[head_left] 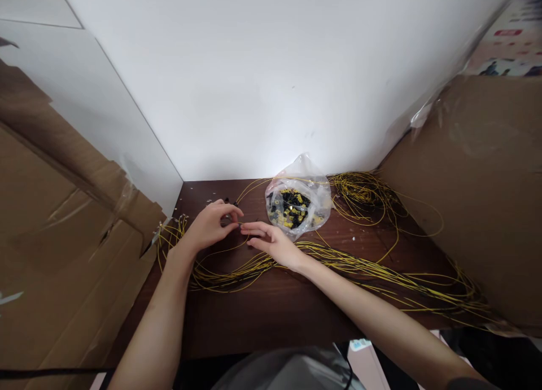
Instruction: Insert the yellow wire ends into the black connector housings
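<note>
White wall (pixel 254 96) behind; dark brown tabletop (pixel 271 322) hemmed by cardboard on both sides. Hands meet left of centre, above the near part of the surface. Left hand (pixel 214 223): index bent over, its tip a little apart from the thumb's. Right hand (pixel 273 244): fingers stretched toward the left thumb, tips meeting or nearly so; own thumb lower, apart from them. Whatever sits between the tips is too small to make out; cannot tell if either grip is closed on it. Thin yellow wire (pixel 234 248) runs just below the fingertips, long axis mostly side to side, curving up at its right end toward the right thumb, so right hand nearer that end. Wire bundle (pixel 359 263) lies lengthwise nearer the body, passing under the right wrist. Clear bag (pixel 302 167) of black and yellow pieces stands beyond the right hand.
</note>
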### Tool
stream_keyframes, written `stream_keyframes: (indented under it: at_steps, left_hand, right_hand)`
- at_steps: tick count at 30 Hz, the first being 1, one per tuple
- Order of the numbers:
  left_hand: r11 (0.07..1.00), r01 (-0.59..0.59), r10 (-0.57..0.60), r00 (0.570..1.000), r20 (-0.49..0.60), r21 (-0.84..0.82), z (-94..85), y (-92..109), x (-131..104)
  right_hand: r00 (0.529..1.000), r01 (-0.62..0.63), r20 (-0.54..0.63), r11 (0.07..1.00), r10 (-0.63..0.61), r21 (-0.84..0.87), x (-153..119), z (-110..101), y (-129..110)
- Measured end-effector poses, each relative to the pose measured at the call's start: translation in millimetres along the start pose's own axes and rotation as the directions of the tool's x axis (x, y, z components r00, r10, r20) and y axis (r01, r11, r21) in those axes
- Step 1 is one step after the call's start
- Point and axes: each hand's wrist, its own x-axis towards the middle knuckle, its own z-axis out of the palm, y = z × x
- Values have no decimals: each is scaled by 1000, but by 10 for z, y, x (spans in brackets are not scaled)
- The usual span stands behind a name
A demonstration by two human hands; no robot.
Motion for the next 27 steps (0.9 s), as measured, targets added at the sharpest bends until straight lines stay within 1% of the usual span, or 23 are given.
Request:
stream_keyframes:
  at_steps: [4, 8, 12, 15, 18, 21, 27]
  left_hand:
    - [996, 81, -82, 995, 55, 26, -6, -118, -32]
    - [989, 150, -149, 987, 65, 0, -30, -206, -55]
    - [981, 192, -192, 981, 27, -2, -45, -265, -76]
    - [979, 203, -203, 979, -5, 5, -45, -317, -93]
    - [977, 210, -210, 978, -11, 33, -44, -363, -106]
    - [975, 216, -216, 976, -11, 52, -43, -387, -117]
    - [966, 248, -245, 968, -57, 66, -41, -401, -126]
  right_hand:
    - [1000, -20, -21, 999, 21, 42, -10, 9, -19]
    - [999, -31, -21, 997, 33, 66, -22, 20, -55]
    - [998, -51, -23, 996, 53, 70, -32, 23, -84]
    - [997, -71, -19, 996, 72, 57, -41, 22, -102]
    - [996, -87, -22, 995, 88, 49, -49, 19, -107]
    - [997, -80, -14, 995, 81, 57, -53, 14, -94]
    - [998, -68, 0, 994, 68, 85, -57, 11, -65]
